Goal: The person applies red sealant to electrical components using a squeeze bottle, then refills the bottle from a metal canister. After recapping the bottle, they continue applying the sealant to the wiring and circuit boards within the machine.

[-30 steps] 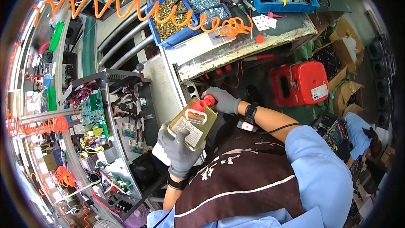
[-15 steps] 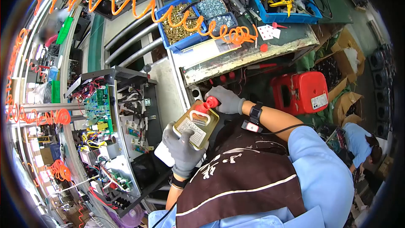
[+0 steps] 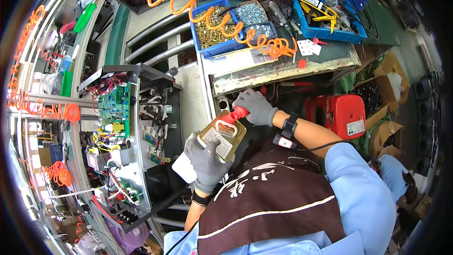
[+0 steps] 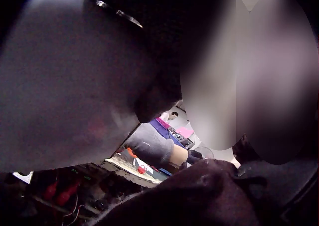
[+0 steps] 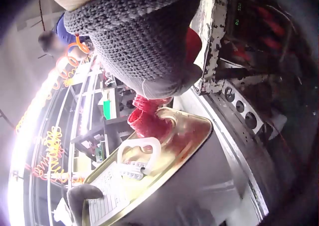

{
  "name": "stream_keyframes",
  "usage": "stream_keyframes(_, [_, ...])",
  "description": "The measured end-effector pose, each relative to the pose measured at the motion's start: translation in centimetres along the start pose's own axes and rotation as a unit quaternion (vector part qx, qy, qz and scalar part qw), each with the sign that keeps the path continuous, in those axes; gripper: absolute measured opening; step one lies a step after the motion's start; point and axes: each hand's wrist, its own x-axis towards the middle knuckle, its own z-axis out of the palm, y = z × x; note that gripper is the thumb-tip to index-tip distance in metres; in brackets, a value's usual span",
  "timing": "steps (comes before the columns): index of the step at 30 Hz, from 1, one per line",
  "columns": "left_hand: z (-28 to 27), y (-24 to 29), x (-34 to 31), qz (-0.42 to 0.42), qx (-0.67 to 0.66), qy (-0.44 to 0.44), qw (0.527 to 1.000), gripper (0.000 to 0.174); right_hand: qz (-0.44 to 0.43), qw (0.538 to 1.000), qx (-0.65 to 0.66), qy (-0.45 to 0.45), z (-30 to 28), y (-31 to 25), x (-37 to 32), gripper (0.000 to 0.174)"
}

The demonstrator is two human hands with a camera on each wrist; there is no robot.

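A gold rectangular metal can (image 3: 239, 138), with a white handle (image 3: 227, 127) and a printed label (image 3: 217, 142), is tilted in front of the apron. My gloved left hand (image 3: 207, 163) grips its lower end, thumb lying across the label. At the upper end a red spout (image 5: 149, 125) stands out from the top. My gloved right hand (image 3: 255, 107) holds a red threaded piece (image 5: 146, 104), its end right at the spout's mouth in the right wrist view. Fingers hide the rest of that piece. Dark shapes close to the lens fill most of the left wrist view.
Beyond the hands, a worn bench edge (image 3: 283, 75) carries a blue bin of brass fasteners (image 3: 212, 30) and a coiled orange hose (image 3: 278, 46). An open chassis with circuit boards (image 3: 115, 106) stands left. A red plastic stool (image 3: 337, 113) is at the right.
The head view has shifted, so the bench and chassis sit further right and lower. My right hand has turned further over the red piece, covering more of it. The left hand keeps its grip.
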Motion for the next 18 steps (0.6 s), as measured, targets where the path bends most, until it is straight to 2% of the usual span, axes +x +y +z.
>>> stream_keyframes(1, [0.0,0.1,0.0,-0.003,0.001,0.004,1.0,0.057,-0.005,1.0,-0.002,-0.004,0.2,-0.3,-0.1,0.044])
stream_keyframes(3, [0.0,0.1,-0.2,-0.012,0.0,0.011,1.0,0.057,0.057,0.997,0.041,0.023,0.6,-0.9,-0.3,0.041])
stream_keyframes(6, [0.2,0.1,-0.4,-0.021,0.008,0.022,1.0,0.057,0.07,0.995,0.044,0.051,1.2,-1.4,-0.5,0.039])
stream_keyframes(9, [0.1,0.2,-0.5,-0.042,0.008,0.02,0.999,0.058,0.059,0.994,0.049,0.077,1.7,-1.3,-0.4,0.039])
stream_keyframes(11, [0.4,0.0,-0.6,-0.043,0.014,0.052,0.998,0.058,0.047,0.995,0.049,0.073,1.2,-1.7,-0.2,0.037])
stream_keyframes(18, [0.0,0.5,-0.8,-0.083,0.027,0.079,0.993,0.056,0.029,0.995,0.061,0.075,0.3,-3.7,0.7,0.037])
